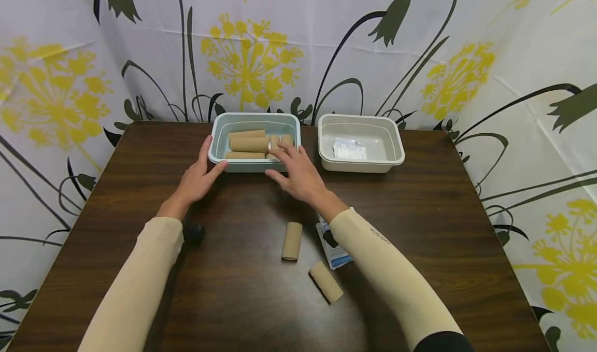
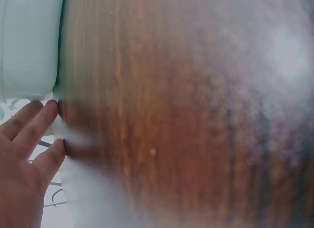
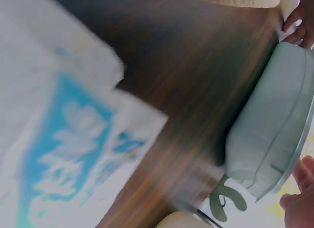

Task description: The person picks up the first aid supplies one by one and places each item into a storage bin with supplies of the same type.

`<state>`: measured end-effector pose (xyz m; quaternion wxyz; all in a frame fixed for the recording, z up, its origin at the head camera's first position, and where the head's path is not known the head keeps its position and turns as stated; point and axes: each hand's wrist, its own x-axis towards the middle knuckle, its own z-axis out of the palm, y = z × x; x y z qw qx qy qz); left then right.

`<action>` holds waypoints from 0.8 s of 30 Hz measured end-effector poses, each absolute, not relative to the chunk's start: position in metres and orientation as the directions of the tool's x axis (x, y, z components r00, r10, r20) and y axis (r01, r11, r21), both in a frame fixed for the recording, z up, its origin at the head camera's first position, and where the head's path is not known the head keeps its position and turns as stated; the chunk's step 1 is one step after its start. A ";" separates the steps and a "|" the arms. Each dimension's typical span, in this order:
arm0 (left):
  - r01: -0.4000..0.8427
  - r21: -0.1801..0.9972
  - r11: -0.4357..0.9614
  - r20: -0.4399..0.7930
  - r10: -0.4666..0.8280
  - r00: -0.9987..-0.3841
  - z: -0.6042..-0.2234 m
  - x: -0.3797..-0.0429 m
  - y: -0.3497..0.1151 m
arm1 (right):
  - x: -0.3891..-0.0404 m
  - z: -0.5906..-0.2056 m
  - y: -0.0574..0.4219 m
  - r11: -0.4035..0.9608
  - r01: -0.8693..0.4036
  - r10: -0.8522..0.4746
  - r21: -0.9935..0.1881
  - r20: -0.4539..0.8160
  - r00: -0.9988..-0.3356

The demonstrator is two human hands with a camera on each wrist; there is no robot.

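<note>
A pale blue plastic bin (image 1: 254, 168) at the back of the table holds several cardboard tubes (image 1: 249, 144), some lying lengthwise and others crosswise at the right. My left hand (image 1: 195, 178) rests at the bin's left front corner, thumb by the front rim and fingers along the side. In the left wrist view, that hand's fingers (image 2: 39, 122) extend to the bin's end. Over the bin's right half, my right hand (image 1: 300, 174) reaches in, fingertips at the tubes and thumb outside the front wall. Its fingertips are partly hidden; no tube is visibly gripped.
Right of the blue bin stands a beige bin (image 1: 361, 166) with a small white packet (image 1: 349, 149) inside. Two loose tubes, one upright-facing (image 1: 292, 241) and one slanted (image 1: 326, 282), lie nearer the front. A white-and-blue package (image 1: 338, 258) is partly under my right forearm. A patterned curtain (image 1: 275, 46) hangs behind.
</note>
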<state>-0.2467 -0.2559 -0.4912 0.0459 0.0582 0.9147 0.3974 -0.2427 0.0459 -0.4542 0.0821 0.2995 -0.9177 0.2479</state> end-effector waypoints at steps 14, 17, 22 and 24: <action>0.078 0.737 0.672 -0.029 0.146 -0.989 -0.490 -0.247 -0.256 | -0.202 -0.445 0.095 0.599 -0.677 -0.573 -0.427 0.362 -0.735; 0.075 0.735 0.673 -0.030 0.143 -0.989 -0.489 -0.247 -0.255 | -0.189 -0.445 0.102 0.571 -0.696 -0.605 -0.435 0.350 -0.715; 0.063 0.736 0.674 -0.044 0.140 -0.989 -0.488 -0.247 -0.255 | -0.165 -0.452 0.109 0.527 -0.732 -0.705 -0.431 0.259 -0.660; 0.060 0.739 0.671 -0.048 0.141 -0.989 -0.488 -0.247 -0.255 | -0.156 -0.456 0.110 0.530 -0.734 -0.741 -0.424 0.189 -0.644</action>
